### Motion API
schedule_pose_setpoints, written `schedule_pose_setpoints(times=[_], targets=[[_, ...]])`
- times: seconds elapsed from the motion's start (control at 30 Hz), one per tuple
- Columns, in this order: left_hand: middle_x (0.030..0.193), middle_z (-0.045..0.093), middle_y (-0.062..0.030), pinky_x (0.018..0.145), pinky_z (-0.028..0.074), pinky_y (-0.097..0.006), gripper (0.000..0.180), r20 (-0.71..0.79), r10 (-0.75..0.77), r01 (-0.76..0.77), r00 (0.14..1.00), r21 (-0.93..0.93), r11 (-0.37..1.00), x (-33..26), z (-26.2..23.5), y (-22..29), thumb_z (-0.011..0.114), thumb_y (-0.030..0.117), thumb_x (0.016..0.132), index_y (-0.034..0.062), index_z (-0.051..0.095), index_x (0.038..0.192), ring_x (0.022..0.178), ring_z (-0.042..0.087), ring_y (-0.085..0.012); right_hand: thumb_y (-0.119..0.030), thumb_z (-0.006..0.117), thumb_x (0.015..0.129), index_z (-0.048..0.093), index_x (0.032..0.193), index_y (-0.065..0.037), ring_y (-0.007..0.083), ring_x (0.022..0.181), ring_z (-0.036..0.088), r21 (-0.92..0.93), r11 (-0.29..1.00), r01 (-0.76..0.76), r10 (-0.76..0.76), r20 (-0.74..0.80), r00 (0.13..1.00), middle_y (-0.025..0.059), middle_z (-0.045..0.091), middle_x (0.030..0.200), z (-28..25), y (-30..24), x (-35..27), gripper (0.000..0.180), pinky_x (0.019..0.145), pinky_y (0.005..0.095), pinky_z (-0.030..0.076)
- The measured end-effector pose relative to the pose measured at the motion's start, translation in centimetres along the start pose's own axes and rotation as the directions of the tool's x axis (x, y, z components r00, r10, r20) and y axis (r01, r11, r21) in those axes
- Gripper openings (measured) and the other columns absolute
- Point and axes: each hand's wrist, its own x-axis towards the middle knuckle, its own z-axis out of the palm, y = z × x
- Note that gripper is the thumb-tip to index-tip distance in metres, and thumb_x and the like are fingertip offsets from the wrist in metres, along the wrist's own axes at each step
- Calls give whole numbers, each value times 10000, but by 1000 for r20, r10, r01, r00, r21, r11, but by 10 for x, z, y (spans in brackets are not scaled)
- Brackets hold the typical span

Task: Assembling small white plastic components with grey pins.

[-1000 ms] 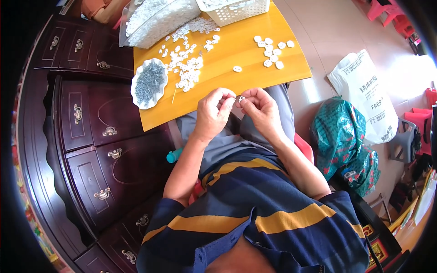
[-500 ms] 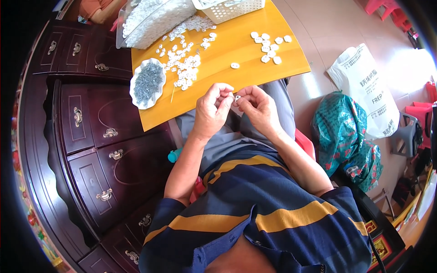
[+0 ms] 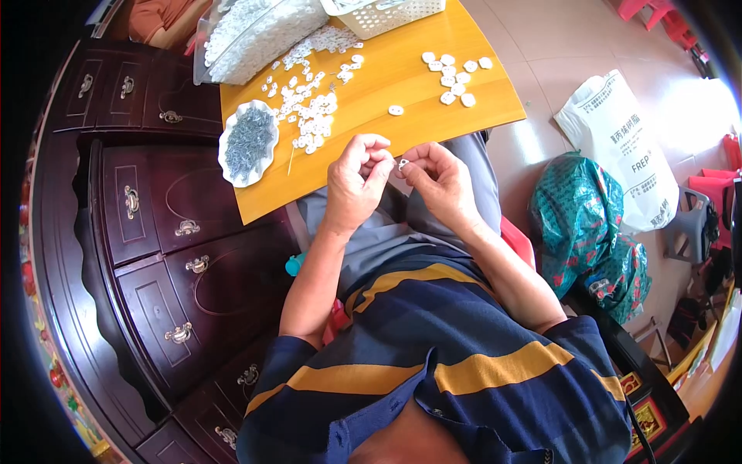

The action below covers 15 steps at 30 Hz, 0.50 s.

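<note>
Over my lap at the table's near edge, my right hand (image 3: 443,184) pinches a small white plastic piece (image 3: 403,164) between thumb and forefinger. Just left of it, my left hand (image 3: 355,184) is closed in a pinch; whatever its fingertips hold is too small to make out. Beyond my left hand, loose white plastic pieces (image 3: 312,124) lie scattered. A scalloped white dish (image 3: 226,155) of thin grey metal nails (image 3: 250,143) stands at the table's left edge. One white piece (image 3: 396,110) lies alone ahead of my hands, and a group of rounded white pieces (image 3: 448,80) sits farther right.
The yellow wooden table (image 3: 371,85) also bears a clear bin (image 3: 199,69) heaped with white pieces and a perforated white basket (image 3: 402,19). Dark drawers (image 3: 154,201) flank my left. A green bag (image 3: 576,197) and white sack (image 3: 618,147) lie right. Another person's arm (image 3: 179,29) shows far left.
My hands have drawn slightly apart. The left hand has shifted a little left and up, while the right keeps the white plastic piece in its pinch.
</note>
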Motion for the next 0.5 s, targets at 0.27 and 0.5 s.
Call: schedule_pose_setpoints(times=[0.27,0.5], targets=[[844,689,-39,674,559,-234,237,18,-20,20,1000,-8,1000,0,2,5,676,-69,928,10,611,1142,724,679,-81,-37,692,939,669,1033,8,62,782,693,7,1000,-8,8,0,1000,55,762,844,0,-4,-1,106,705,227,537],[806,682,-38,650,535,-237,224,60,37,-41,998,68,997,2,2,9,657,-76,929,3,608,1133,704,653,-70,-37,700,933,691,1008,10,64,761,697,-70,997,15,-17,-15,1000,56,762,829,0,-4,-2,89,693,233,544]])
